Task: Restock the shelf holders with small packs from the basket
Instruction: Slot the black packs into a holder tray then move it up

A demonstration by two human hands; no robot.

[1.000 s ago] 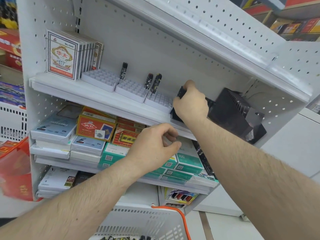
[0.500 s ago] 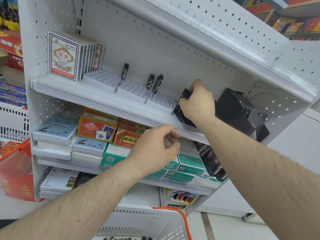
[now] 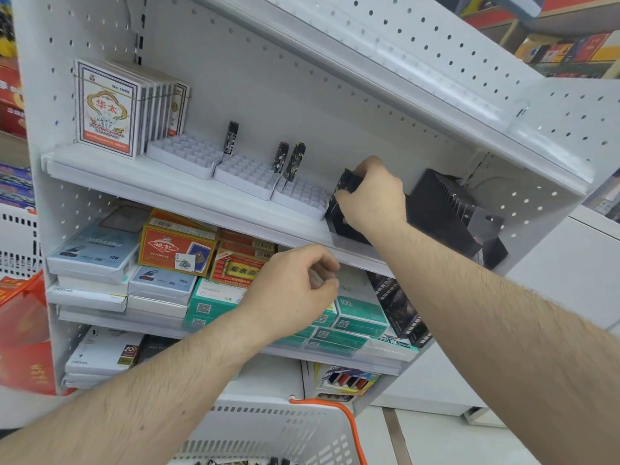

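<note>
Up high, on the top shelf:
Right hand: it is up on the top shelf, with its fingers curled round a small black pack. The pack sits at the top of a black holder, just right of the white trays.
Left hand: it hangs in front of the shelf edge, lower than the right hand. Its fingers are curled in and the thumb meets the fingertips. I cannot tell if something tiny is pinched there.
White holder trays: three of them sit side by side on the top shelf. Each has rows of little square holes.
Packs in the trays: one dark slim pack stands at the right back corner of the first tray. Two more stand close together where the second and third trays meet. Most holes have nothing in them.
Black box: a big black ribbed box is tilted at the right end of the top shelf, just past the right hand.
Playing cards: a row of white card boxes stands upright at the left end of the top shelf.
Middle shelf: red and orange card boxes, white boxes and green boxes are piled there.
Basket: a white basket with an orange handle sits at the bottom, below the arms. A few dark packs show at its lower edge.
</note>
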